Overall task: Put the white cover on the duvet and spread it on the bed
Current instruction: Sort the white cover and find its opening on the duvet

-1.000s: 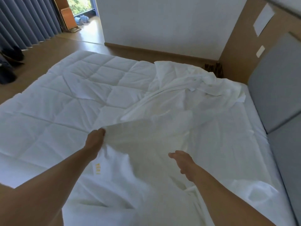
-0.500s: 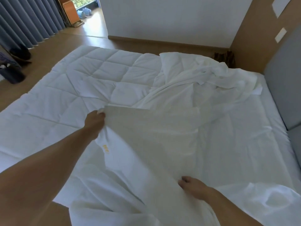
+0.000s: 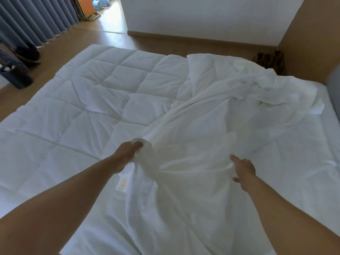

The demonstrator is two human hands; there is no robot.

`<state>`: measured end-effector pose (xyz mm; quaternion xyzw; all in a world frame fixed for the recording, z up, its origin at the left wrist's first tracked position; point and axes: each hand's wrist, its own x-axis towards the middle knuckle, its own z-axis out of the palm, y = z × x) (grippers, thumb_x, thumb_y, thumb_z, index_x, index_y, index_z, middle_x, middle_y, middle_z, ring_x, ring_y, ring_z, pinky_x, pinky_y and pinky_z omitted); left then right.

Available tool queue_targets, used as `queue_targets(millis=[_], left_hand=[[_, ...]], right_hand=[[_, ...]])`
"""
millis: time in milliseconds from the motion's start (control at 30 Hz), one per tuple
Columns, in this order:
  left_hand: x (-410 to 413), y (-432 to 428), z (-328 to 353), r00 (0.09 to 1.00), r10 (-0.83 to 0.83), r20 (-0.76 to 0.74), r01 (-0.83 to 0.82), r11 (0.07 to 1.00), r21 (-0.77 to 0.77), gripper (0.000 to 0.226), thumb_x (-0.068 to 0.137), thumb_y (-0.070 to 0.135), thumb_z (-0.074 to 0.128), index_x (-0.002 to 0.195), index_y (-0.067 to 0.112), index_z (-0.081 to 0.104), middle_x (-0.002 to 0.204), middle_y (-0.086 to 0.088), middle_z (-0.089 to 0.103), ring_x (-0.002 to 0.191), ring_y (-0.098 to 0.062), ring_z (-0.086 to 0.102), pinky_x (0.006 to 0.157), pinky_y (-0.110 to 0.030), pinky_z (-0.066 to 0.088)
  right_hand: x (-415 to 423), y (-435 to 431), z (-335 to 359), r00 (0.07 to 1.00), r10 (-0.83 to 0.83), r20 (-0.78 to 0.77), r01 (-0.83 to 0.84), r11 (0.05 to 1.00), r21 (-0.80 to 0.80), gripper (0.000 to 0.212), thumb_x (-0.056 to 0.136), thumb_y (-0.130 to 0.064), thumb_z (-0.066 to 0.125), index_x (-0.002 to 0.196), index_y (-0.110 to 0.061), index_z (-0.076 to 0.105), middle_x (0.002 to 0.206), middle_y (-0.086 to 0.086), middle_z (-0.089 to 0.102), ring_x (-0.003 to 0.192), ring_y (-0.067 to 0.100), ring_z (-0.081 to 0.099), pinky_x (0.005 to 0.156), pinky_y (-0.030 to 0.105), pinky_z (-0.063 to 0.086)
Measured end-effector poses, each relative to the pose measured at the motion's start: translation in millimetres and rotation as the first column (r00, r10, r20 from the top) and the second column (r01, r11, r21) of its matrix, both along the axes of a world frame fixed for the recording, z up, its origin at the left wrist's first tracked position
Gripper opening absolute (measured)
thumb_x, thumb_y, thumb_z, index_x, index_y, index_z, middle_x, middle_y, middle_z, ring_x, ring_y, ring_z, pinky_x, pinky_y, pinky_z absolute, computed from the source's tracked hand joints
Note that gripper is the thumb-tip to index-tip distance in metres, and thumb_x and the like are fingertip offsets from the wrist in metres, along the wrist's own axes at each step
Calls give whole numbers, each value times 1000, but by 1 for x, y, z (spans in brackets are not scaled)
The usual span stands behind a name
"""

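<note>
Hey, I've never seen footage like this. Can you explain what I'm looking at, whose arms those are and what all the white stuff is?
There is no machine here. The camera sits on a person's head and looks forward and down, so the two bare arms are that person's own. This is the only view. A quilted white duvet lies spread on the bed, with a thin, smooth white cover rumpled over its right part. The left hand grips a bunched fold of that cover. The right hand reaches to the cover with straight fingers and holds nothing I can see. A small white label with yellow print sits on the cover below the left hand.
</note>
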<state>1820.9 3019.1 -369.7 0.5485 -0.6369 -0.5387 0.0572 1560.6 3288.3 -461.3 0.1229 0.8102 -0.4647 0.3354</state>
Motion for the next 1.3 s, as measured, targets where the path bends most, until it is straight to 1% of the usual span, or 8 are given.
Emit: queue_targets(millis=[167,267,433,567,700,833,1033,1300], left_hand=[[-22,-12,-36,922,-273,276,288,958,-15,53,61,36,79,107,16,61,104,-4,63,96,-26,63,80,-39,53],[-9,-22,-65,831,-274,484,325,946,-22,73,48,42,77,111,15,51,111,-7,55,103,-28,57,85,-42,54],[14,-10,-80,872,-349,343,286,932,222,59,76,18,79,125,17,45,108,-1,58,86,-12,56,56,-19,46],[-2,2,-66,930,-330,165,315,943,109,35,77,8,59,111,14,62,99,-5,65,88,-23,60,71,-30,48],[-32,15,-20,956,-239,-173,271,943,195,27,64,17,55,89,17,64,86,-8,63,77,-23,59,70,-35,48],[-37,14,13,833,-347,-431,487,830,273,75,71,24,80,139,21,49,123,-5,68,113,-25,65,101,-45,50],[-16,21,23,895,-427,-127,443,883,153,41,71,43,86,102,22,70,97,0,74,91,-18,70,91,-40,56],[-13,90,-22,786,-611,-93,609,740,283,106,63,67,82,150,32,33,148,9,48,133,-16,47,110,-32,38]], right_hand=[[-32,-33,-36,986,-129,102,132,991,-22,58,86,-41,73,126,-3,57,121,14,57,97,32,55,68,41,54],[-29,-38,-54,991,-109,75,107,994,32,69,79,-43,79,127,-1,53,117,13,57,101,34,57,84,44,53],[-5,-33,-64,999,-27,28,25,996,91,55,77,-21,82,120,6,61,113,19,66,101,35,65,92,45,54],[18,-60,-5,973,-94,-209,71,991,-114,13,87,-2,59,76,-7,58,73,7,53,73,23,51,66,34,39],[54,-122,97,947,7,-321,-167,863,-477,24,87,-2,57,92,-19,72,84,-1,68,74,12,62,68,25,51],[96,-169,158,943,199,-266,-323,740,-591,36,88,-10,61,120,-23,70,112,-1,73,103,19,68,95,37,54],[109,-130,155,961,274,-30,-217,688,-693,38,95,-6,51,128,-16,65,123,12,69,115,34,64,104,53,48],[111,-68,126,846,527,-79,-502,737,-453,30,100,-28,49,127,-27,64,113,1,73,109,20,67,96,45,46]])
